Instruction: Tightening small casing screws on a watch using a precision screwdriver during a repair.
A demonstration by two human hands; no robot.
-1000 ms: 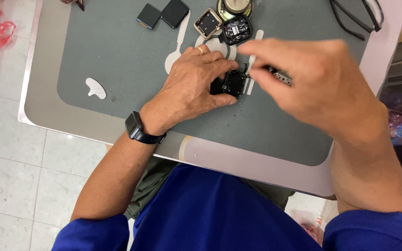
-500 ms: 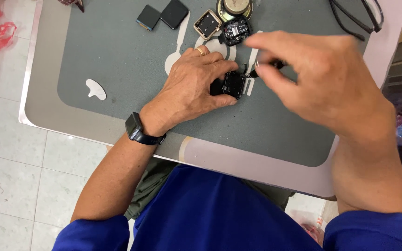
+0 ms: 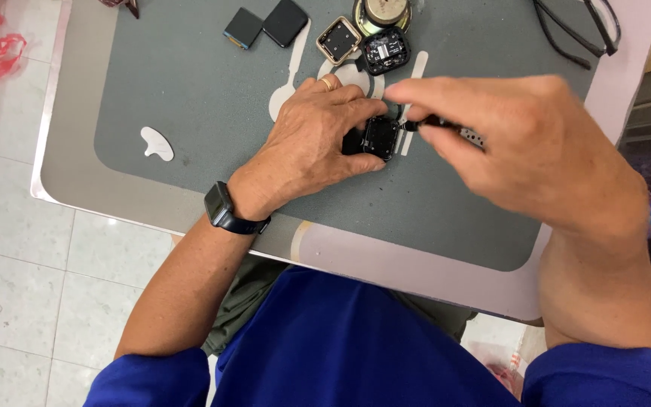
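The small black square watch body [image 3: 380, 137] lies on the grey rubber work mat [image 3: 190, 90], just past the middle of it, pinned there by the left hand [image 3: 318, 139]. That hand lies flat over the mat with its fingers [image 3: 356, 102] curled together over the near and left edges of the case, the thumb pressing in from below, so the case sits right at the fingertips with only its top face showing.

The right hand [image 3: 521, 143] comes in from the other side, its fingers pinched shut on a thin dark-handled tool [image 3: 435, 122]. The tool's tip meets the right edge of the watch body; whether it goes inside I cannot tell.

Counting what else is on the mat: two dark flat square panels [image 3: 265, 25] lie side by side near the far edge, touching at a corner. Beside them is one square gold-rimmed open case [image 3: 338, 40], then one black square module with exposed parts [image 3: 383, 51], and one round metal-rimmed speaker [image 3: 382, 13] behind both. One pair of black-framed glasses [image 3: 578, 30] rests at the far right corner. One dark smartwatch [image 3: 224, 207] is strapped on the left wrist.
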